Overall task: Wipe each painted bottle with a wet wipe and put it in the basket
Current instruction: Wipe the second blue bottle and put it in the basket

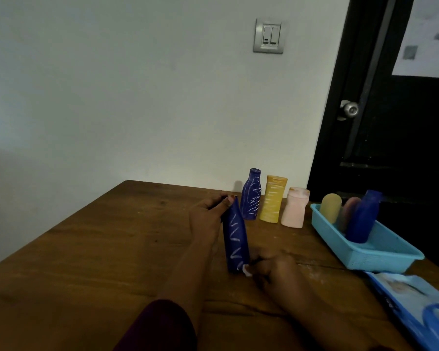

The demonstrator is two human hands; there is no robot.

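Note:
My left hand [207, 219] grips the top of a blue bottle [235, 239] marked with white scribbles, standing nearly upright on the wooden table [99, 249]. My right hand [274, 271] pinches a small white wet wipe [247, 271] against the bottle's lower end. Behind stand three painted bottles: a blue one [251, 195], a yellow one [273, 198] and a pink one [294, 207]. The light blue basket [380, 257] at the right holds a yellow, a pink and a blue bottle [363, 219].
A blue pack of wet wipes [416, 305] lies at the table's near right edge. A white wall with a light switch [268, 35] rises behind the table. A black door with a round knob [350, 109] stands at the right.

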